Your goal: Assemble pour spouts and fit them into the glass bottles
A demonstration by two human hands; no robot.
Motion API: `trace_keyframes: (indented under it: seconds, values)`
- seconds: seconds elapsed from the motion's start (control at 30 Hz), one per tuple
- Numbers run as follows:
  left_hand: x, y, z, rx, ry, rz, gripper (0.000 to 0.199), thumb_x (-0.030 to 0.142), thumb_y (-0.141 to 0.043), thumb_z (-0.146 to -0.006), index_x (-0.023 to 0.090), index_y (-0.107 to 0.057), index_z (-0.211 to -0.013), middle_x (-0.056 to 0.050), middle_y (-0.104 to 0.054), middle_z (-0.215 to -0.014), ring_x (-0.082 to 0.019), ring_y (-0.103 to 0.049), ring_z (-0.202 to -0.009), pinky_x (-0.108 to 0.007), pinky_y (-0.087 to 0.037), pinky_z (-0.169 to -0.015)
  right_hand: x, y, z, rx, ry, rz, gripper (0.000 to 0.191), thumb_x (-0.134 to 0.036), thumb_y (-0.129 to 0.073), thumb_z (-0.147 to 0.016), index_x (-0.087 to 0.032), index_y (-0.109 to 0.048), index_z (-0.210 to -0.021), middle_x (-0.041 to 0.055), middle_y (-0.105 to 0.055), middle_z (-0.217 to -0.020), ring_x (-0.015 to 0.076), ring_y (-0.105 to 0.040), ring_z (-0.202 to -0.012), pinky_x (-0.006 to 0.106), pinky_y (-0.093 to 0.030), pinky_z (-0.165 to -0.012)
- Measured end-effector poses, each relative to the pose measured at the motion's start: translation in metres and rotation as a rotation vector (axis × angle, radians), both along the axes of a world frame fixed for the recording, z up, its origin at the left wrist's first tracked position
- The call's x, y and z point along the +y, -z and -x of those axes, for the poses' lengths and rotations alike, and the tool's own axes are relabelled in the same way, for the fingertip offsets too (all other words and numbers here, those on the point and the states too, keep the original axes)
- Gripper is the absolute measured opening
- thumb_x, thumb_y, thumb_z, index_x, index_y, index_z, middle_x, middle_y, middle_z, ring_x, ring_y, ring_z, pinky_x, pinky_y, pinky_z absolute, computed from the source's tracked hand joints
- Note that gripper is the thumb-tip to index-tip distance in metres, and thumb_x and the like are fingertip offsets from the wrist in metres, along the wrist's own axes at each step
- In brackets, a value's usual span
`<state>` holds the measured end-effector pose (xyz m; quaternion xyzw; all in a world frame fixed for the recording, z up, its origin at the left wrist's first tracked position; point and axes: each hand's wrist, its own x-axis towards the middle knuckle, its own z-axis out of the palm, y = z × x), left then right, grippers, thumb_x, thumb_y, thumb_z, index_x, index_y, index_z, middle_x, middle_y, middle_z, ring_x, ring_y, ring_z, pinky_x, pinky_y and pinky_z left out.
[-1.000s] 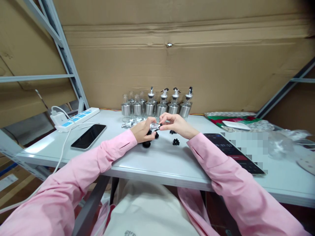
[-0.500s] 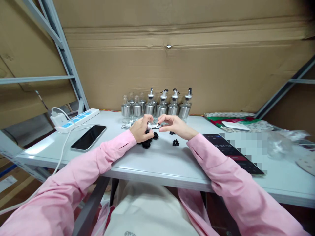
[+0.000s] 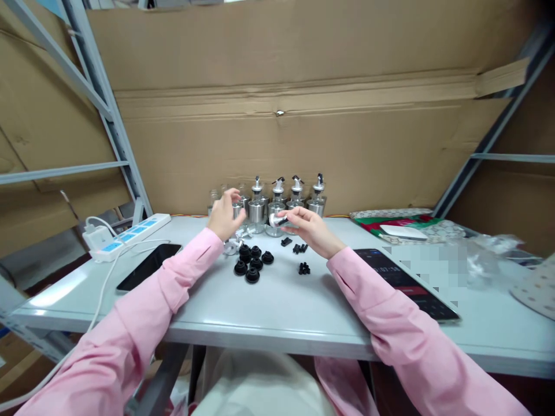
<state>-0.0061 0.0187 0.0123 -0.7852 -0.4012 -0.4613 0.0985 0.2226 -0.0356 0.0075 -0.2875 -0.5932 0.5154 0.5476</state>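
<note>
Between the thumb and fingers of my right hand (image 3: pixel 313 230) is a pourer spout (image 3: pixel 278 220), white with a dark part. My left hand (image 3: pixel 226 215) is raised at the bottles on the left, fingers apart and holding nothing I can see. Behind the hands stand glass bottles with steel sleeves (image 3: pixel 256 212); several carry silver-and-black pourer spouts (image 3: pixel 297 184). Below my left hand lie black ribbed stoppers (image 3: pixel 252 274) in a group, with loose silver spout parts (image 3: pixel 233 246) behind them. Small black pieces (image 3: pixel 304 268) sit in little clusters below my right hand.
A black phone (image 3: pixel 150 267) and a white power strip (image 3: pixel 130 238) with cables lie at the left. On the right are a tablet (image 3: pixel 407 283) showing a timer, a patterned cloth (image 3: pixel 442 229) with a white device (image 3: pixel 403 232), and clear plastic bags (image 3: pixel 481 260). Cardboard (image 3: pixel 303 144) stands behind.
My left hand has let go of the spout and moved left and up, opening. The spout stays in my right hand. The view has tilted up, and the stoppers now show.
</note>
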Motion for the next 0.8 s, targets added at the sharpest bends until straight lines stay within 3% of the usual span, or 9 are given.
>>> trace_keyframes:
  seconds: [0.13, 0.27, 0.37, 0.6, 0.8]
  values:
    - [0.033, -0.017, 0.004, 0.126, -0.293, 0.092, 0.037, 0.021, -0.046, -0.081, 0.014, -0.038, -0.117, -0.014, -0.059, -0.112, -0.026, -0.055, -0.105, -0.041, -0.039, -0.089, 0.002, -0.001, 0.000, 0.188, 0.055, 0.094, 0.031, -0.041, -0.072, -0.066, -0.020, -0.049, -0.070, 0.0040, -0.064, -0.105, 0.0153, -0.058, -0.088, 0.034, -0.047, -0.081]
    - [0.049, -0.020, -0.001, 0.266, -0.425, 0.110, 0.033, 0.024, -0.042, -0.086, 0.013, -0.043, -0.117, -0.015, -0.058, -0.112, -0.030, -0.052, -0.105, -0.045, -0.035, -0.090, 0.000, -0.002, 0.004, 0.282, 0.007, 0.175, 0.033, -0.043, -0.070, -0.067, -0.021, -0.046, -0.071, 0.0031, -0.067, -0.085, 0.0172, -0.060, -0.079, 0.034, -0.049, -0.073]
    - [0.054, -0.020, -0.008, 0.313, -0.484, 0.122, 0.028, 0.027, -0.042, -0.088, 0.012, -0.047, -0.112, -0.017, -0.057, -0.110, -0.032, -0.050, -0.105, -0.047, -0.034, -0.089, -0.003, -0.002, 0.008, 0.291, -0.029, 0.229, 0.033, -0.044, -0.069, -0.067, -0.020, -0.047, -0.071, -0.0013, -0.059, -0.067, 0.0146, -0.058, -0.065, 0.030, -0.048, -0.064]
    - [0.050, -0.031, -0.013, 0.285, -0.372, 0.058, 0.022, 0.030, -0.049, -0.087, 0.013, -0.048, -0.101, -0.014, -0.055, -0.105, -0.027, -0.050, -0.102, -0.037, -0.037, -0.086, -0.003, -0.001, 0.010, 0.220, -0.008, 0.270, 0.038, -0.045, -0.059, -0.070, -0.020, -0.033, -0.058, -0.0077, -0.032, -0.048, 0.0074, -0.041, -0.039, 0.023, -0.033, -0.041]
    - [0.029, -0.044, -0.018, -0.090, -0.115, -0.136, 0.016, 0.031, -0.047, -0.088, 0.017, -0.041, -0.093, -0.010, -0.047, -0.101, -0.020, -0.055, -0.085, -0.036, -0.044, -0.079, -0.004, -0.001, 0.012, 0.217, 0.121, 0.163, 0.020, -0.028, -0.055, -0.064, -0.022, -0.036, -0.068, -0.0106, -0.034, -0.042, 0.0084, -0.039, -0.029, 0.022, -0.023, -0.034]
